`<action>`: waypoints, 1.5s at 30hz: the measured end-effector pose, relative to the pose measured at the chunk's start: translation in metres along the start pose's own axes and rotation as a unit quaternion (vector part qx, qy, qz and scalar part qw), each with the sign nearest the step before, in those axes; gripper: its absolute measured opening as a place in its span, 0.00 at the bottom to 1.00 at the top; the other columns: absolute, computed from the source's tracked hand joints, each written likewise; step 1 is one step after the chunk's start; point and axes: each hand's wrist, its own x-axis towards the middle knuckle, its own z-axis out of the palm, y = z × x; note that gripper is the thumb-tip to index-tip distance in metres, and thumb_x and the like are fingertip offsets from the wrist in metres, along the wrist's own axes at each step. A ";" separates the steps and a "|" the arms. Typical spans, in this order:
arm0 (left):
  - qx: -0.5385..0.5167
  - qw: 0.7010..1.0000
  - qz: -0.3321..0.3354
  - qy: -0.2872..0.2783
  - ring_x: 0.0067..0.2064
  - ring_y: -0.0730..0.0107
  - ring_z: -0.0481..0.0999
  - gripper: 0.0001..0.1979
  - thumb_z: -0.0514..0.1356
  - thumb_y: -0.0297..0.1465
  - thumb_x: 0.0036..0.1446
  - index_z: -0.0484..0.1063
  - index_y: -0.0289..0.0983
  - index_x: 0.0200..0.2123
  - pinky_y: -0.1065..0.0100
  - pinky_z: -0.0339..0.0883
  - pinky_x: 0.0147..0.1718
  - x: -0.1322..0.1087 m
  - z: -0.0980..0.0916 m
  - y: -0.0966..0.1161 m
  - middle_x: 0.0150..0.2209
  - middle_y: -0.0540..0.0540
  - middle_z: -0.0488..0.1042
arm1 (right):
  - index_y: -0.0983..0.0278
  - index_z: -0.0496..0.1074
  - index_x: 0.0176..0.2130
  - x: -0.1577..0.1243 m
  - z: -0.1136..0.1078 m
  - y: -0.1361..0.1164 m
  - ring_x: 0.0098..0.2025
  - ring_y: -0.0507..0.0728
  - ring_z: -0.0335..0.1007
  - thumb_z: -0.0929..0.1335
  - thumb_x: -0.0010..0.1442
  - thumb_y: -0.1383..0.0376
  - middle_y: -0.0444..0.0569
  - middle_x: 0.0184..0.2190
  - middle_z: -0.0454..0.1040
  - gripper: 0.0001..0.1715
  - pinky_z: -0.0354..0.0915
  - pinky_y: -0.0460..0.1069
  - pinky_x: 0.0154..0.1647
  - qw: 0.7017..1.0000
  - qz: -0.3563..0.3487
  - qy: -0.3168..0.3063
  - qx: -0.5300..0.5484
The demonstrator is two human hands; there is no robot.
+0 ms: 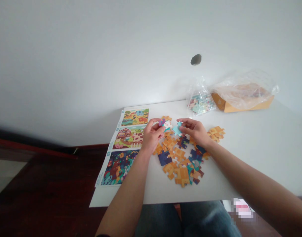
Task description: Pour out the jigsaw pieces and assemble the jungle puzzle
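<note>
Between the thumb and fingers of my left hand (152, 134) is a jigsaw puzzle piece (167, 124) with a white figure and purple and teal parts. My right hand (194, 131) pinches a light blue puzzle piece (177, 129). The two pieces are held close together but apart, above a loose pile of puzzle pieces (181, 176) on the white table (249, 148). Many in the pile show plain orange backs; others show dark blue, teal and brown picture sides. My forearms and hands cover part of the pile.
A sheet with three printed pictures (124, 138) lies at the table's left side. At the back right stand a clear bag of puzzle pieces (201, 102) and an orange box (249, 107) with clear plastic over it. A white wall (151, 52) with a hole borders the table.
</note>
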 end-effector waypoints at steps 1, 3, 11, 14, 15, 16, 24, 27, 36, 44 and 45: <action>0.003 1.000 -0.001 -0.007 0.22 0.82 0.59 0.20 0.71 0.32 0.45 0.70 0.42 0.41 0.74 0.54 0.21 0.000 0.000 0.000 0.32 0.53 0.72 | 0.63 0.76 0.51 -0.001 0.000 -0.001 0.28 0.51 0.67 0.76 0.53 0.54 0.41 0.28 0.72 0.28 0.68 0.48 0.30 1.000 0.003 -0.007 -0.003; 0.009 1.000 -0.006 -0.022 0.22 0.83 0.59 0.19 0.71 0.32 0.46 0.70 0.42 0.41 0.74 0.54 0.21 -0.001 0.001 -0.001 0.33 0.53 0.73 | 0.62 0.75 0.54 -0.002 0.001 -0.001 0.27 0.51 0.65 0.73 0.56 0.52 0.41 0.28 0.71 0.30 0.70 0.49 0.31 1.000 0.009 -0.022 -0.002; 0.022 0.997 -0.030 -0.070 0.21 0.82 0.61 0.21 0.71 0.34 0.48 0.67 0.42 0.43 0.74 0.55 0.22 -0.003 -0.001 -0.004 0.30 0.54 0.75 | 0.62 0.76 0.46 0.000 0.004 0.001 0.27 0.50 0.65 0.78 0.49 0.55 0.41 0.27 0.70 0.27 0.66 0.46 0.26 0.999 -0.009 0.038 0.019; 0.029 0.998 -0.022 -0.060 0.20 0.82 0.62 0.21 0.71 0.34 0.48 0.65 0.42 0.42 0.74 0.55 0.22 -0.003 -0.002 -0.004 0.29 0.55 0.74 | 0.63 0.76 0.45 0.002 0.004 0.001 0.28 0.50 0.66 0.79 0.47 0.55 0.41 0.28 0.72 0.28 0.65 0.46 0.28 0.998 -0.019 0.051 0.031; 0.029 0.998 -0.024 -0.058 0.20 0.82 0.62 0.21 0.71 0.34 0.48 0.65 0.41 0.42 0.74 0.55 0.22 -0.003 -0.002 -0.005 0.28 0.55 0.74 | 0.63 0.76 0.46 0.002 0.004 0.001 0.28 0.50 0.67 0.79 0.47 0.55 0.41 0.28 0.72 0.28 0.65 0.46 0.28 0.998 -0.019 0.052 0.031; 0.027 0.998 -0.027 -0.058 0.20 0.82 0.62 0.21 0.71 0.34 0.48 0.65 0.41 0.42 0.74 0.55 0.22 -0.003 -0.002 -0.005 0.28 0.55 0.74 | 0.63 0.76 0.46 0.002 0.003 0.000 0.28 0.50 0.67 0.79 0.47 0.54 0.41 0.28 0.73 0.29 0.65 0.46 0.28 0.998 -0.016 0.052 0.029; 0.008 1.000 -0.025 -0.016 0.20 0.82 0.62 0.22 0.71 0.32 0.46 0.62 0.41 0.39 0.76 0.53 0.20 -0.002 0.000 -0.006 0.28 0.56 0.73 | 0.61 0.71 0.47 -0.003 0.001 -0.003 0.16 0.47 0.58 0.72 0.57 0.47 0.39 0.24 0.70 0.26 0.54 0.45 0.14 0.999 0.000 0.025 -0.033; 0.010 0.999 -0.028 -0.017 0.19 0.83 0.63 0.22 0.71 0.33 0.47 0.61 0.42 0.40 0.76 0.52 0.19 -0.004 0.003 -0.007 0.28 0.56 0.72 | 0.59 0.65 0.54 -0.005 0.001 -0.002 0.18 0.47 0.58 0.69 0.62 0.50 0.39 0.28 0.71 0.26 0.54 0.45 0.16 0.995 -0.026 -0.035 -0.086; 0.072 0.992 -0.044 -0.089 0.20 0.82 0.62 0.26 0.73 0.34 0.46 0.64 0.41 0.45 0.76 0.53 0.19 -0.006 0.005 -0.009 0.29 0.53 0.74 | 0.60 0.65 0.54 -0.002 0.002 0.006 0.29 0.52 0.65 0.75 0.54 0.51 0.40 0.28 0.69 0.34 0.61 0.46 0.28 0.991 -0.056 0.001 -0.118; 0.064 0.992 -0.050 -0.101 0.18 0.82 0.59 0.24 0.70 0.31 0.48 0.68 0.40 0.49 0.75 0.53 0.17 -0.007 0.004 -0.006 0.24 0.57 0.68 | 0.60 0.69 0.48 0.001 -0.001 0.009 0.23 0.50 0.62 0.75 0.54 0.50 0.41 0.28 0.72 0.28 0.57 0.46 0.23 0.992 -0.047 0.055 -0.102; 0.060 0.992 -0.053 -0.102 0.18 0.82 0.59 0.24 0.70 0.31 0.48 0.68 0.40 0.48 0.76 0.53 0.17 -0.007 0.005 -0.005 0.23 0.57 0.67 | 0.61 0.69 0.48 0.001 -0.001 0.009 0.25 0.51 0.64 0.74 0.55 0.51 0.42 0.29 0.74 0.26 0.58 0.46 0.25 0.991 -0.057 0.059 -0.109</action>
